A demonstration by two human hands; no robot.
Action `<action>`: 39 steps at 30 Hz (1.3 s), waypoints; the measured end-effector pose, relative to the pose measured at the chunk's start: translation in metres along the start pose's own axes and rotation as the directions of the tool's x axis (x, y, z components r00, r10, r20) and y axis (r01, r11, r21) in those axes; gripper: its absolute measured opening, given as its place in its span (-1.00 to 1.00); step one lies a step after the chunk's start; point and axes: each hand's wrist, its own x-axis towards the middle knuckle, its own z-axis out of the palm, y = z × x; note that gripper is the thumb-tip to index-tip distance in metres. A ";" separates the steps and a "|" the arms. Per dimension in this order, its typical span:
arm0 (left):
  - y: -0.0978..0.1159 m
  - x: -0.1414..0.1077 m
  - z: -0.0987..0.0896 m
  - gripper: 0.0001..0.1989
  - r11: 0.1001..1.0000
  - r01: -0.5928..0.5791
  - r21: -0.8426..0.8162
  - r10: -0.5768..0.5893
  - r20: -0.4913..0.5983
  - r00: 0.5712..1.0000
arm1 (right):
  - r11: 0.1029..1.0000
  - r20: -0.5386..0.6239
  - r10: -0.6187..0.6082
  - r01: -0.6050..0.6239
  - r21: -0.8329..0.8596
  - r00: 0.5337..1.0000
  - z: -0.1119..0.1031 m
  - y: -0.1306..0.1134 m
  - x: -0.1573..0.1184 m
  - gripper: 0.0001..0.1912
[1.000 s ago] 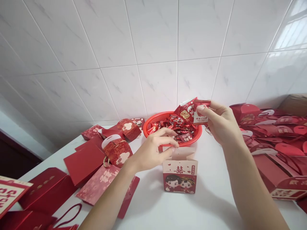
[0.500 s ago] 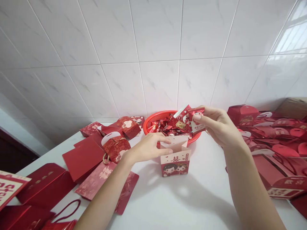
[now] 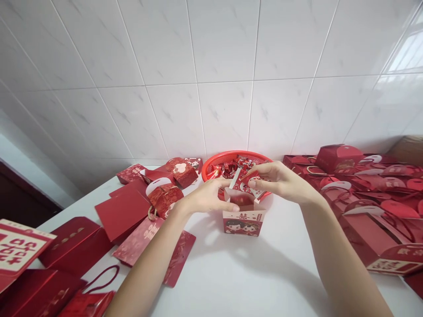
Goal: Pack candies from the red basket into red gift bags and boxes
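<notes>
The right hand (image 3: 287,181) is pinching red-and-white candy packets (image 3: 245,181) in a narrow grip between thumb and fingers, and is holding them at the rear of the open mouth of a small cardboard favor box (image 3: 243,224). That box is standing upright on the white tabletop (image 3: 214,273), its front showing two cartoon figures under a red double-happiness character. The left hand (image 3: 208,196) is spanning the left side of the opening, thumb and fingers parted, the thumb lying at the near rim (whether it is actually gripping, I cannot tell). Just behind the box, a red plastic basket (image 3: 210,166) is holding wrapped candies (image 3: 244,163), partly hidden by the hands. To the left, assorted red boxes (image 3: 124,211) are lying in a loose group; to the right, handled gift boxes (image 3: 358,231) are crowding together. A marbled tile wall (image 3: 224,44) is rising behind.
</notes>
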 end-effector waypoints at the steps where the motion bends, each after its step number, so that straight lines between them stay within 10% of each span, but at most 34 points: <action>1: 0.000 0.000 0.000 -0.65 1.000 0.000 -0.016 0.000 0.004 1.000 | 1.000 -0.009 -0.001 0.001 -0.014 1.000 0.000 -0.001 -0.001 -0.81; 11: -0.006 0.002 0.000 -0.57 0.999 0.002 -0.048 -0.001 0.023 1.000 | 0.966 0.120 -0.082 0.108 -0.236 0.989 0.002 -0.009 -0.005 -0.79; 39: -0.002 -0.003 0.001 -0.43 0.999 0.005 0.039 -0.007 0.057 0.998 | 0.939 -0.246 -0.142 0.052 -0.341 0.959 -0.005 -0.015 -0.012 -0.81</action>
